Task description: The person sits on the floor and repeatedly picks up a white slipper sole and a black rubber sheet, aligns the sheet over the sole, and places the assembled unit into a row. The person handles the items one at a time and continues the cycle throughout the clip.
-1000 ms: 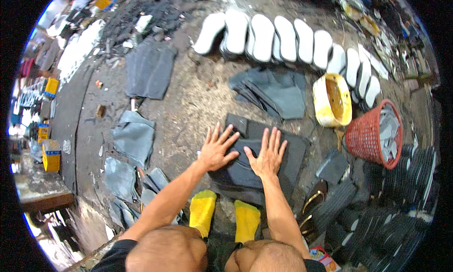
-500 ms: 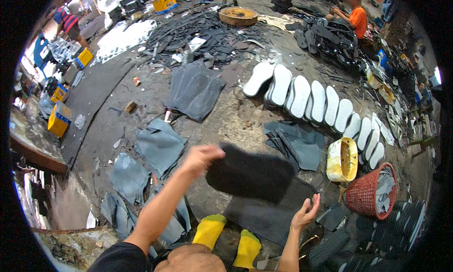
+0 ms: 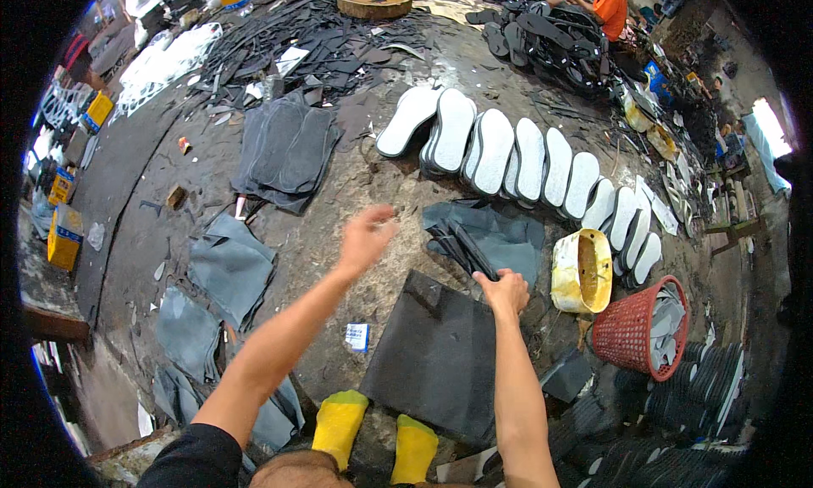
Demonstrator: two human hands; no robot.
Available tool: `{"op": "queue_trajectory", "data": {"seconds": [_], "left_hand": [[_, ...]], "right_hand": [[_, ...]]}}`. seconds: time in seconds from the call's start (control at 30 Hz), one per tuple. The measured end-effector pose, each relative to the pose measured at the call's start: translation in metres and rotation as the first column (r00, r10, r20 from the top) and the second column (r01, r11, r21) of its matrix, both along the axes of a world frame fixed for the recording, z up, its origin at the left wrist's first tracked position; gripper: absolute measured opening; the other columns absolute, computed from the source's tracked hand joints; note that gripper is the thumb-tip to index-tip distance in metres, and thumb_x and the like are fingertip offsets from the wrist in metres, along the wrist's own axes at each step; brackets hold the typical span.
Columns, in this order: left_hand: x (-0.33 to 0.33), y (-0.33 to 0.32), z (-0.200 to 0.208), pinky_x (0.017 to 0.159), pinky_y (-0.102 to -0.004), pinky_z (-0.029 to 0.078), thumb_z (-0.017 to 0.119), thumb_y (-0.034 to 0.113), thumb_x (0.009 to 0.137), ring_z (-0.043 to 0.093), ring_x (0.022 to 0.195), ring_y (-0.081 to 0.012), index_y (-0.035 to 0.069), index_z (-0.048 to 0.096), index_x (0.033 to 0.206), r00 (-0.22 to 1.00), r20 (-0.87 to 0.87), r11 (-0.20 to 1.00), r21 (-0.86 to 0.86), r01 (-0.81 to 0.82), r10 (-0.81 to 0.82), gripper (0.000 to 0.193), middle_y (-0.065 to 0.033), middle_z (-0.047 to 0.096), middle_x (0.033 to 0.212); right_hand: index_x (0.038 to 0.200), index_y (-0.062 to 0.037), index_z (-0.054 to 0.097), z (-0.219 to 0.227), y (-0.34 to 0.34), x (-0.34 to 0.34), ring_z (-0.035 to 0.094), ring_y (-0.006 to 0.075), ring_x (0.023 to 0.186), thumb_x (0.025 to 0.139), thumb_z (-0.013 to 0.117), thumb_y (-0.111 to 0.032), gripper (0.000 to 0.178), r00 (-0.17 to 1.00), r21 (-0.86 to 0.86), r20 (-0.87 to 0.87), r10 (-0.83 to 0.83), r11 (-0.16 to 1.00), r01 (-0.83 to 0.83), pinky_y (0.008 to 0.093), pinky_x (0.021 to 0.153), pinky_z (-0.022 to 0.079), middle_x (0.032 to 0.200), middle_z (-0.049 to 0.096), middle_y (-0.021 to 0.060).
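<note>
My left hand is raised over bare ground, slightly blurred, with its loosely curled fingers apart and nothing seen in them. My right hand grips the near end of some narrow, folded dark rubber sheets, with the thumb on top. These lie over a wider grey-blue rubber sheet. In front of my feet in yellow socks a dark square rubber sheet lies flat. Beside its left edge is a small blue-and-white packet.
White-topped sole stacks form a curved row beyond. At right stand a cut yellow container and a red basket of scraps. Grey sheets lie left, dark sheets farther off. A person in orange sits far right.
The dark sheet held by my left hand has been let go. That hand has moved up. My right hand has reached forward from open air and taken hold of the folded sheets. The view has shifted right.
</note>
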State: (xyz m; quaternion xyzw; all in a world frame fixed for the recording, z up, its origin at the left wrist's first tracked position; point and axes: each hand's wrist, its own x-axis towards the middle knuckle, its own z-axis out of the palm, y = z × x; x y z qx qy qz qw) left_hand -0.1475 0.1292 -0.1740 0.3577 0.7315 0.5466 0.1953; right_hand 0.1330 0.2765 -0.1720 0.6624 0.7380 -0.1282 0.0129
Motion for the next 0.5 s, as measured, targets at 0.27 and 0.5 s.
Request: {"op": "queue_trajectory", "data": {"seconds": [0.27,0.5], "left_hand": [[0.114,0.066,-0.020,0.113,-0.0498,0.038,0.071,0.030,0.092,0.046,0.137,-0.0385,0.008,0.063,0.133,0.628,-0.511,0.809,-0.366,0.459,-0.587,0.046,-0.0177,0.053,0.145],[0.157,0.045,0.064,0.122,-0.0525,0.024,0.088,0.047,0.075,0.029,0.150,-0.0419,0.008,0.031,0.158,0.872,-0.212,0.813,0.316,0.489,-0.442,0.109,-0.0242,0.029,0.163]], "right_hand": [[0.103,-0.0026,0.062,0.015,0.049,0.021,0.056,0.0097,0.083,0.092,0.075,-0.010,0.018,0.274,-0.046,-0.956,-0.105,0.975,0.216,0.0257,0.076,0.047,0.092,0.063,-0.0002],[0.128,-0.0017,0.060,0.116,0.004,0.042,0.066,0.0277,0.110,0.089,0.060,-0.011,0.040,-0.442,-0.417,-0.803,-0.399,0.907,-0.060,0.0423,0.101,0.052,0.121,0.068,0.0124]]}}
